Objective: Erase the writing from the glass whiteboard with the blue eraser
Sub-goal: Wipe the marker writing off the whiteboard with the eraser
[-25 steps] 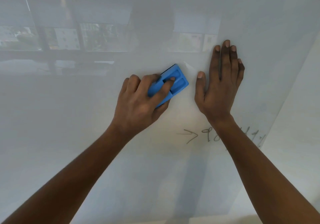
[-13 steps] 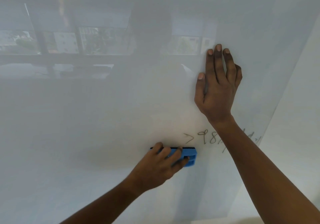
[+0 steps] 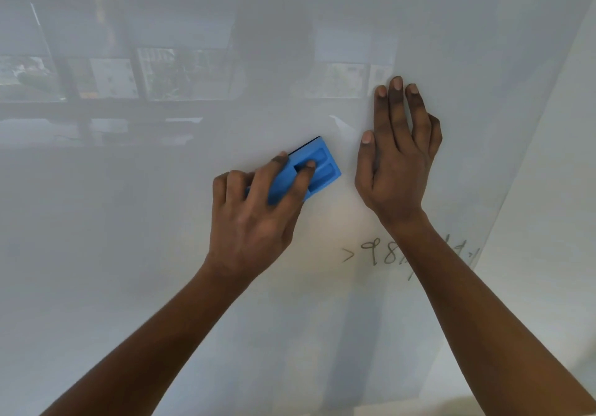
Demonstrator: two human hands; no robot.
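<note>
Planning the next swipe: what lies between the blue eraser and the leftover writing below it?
Only bare glass whiteboard, in the head view; the blue eraser in the left hand sits up and left of the writing.

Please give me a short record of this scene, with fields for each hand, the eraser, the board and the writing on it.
left hand: grips the blue eraser against the board
right hand: fingers mostly straight, rests on the glass whiteboard, right of the eraser
blue eraser: tilted, above and left of the writing, not on it
writing: dark marks at lower right, partly hidden by the right forearm
task state: writing not yet erased
</note>
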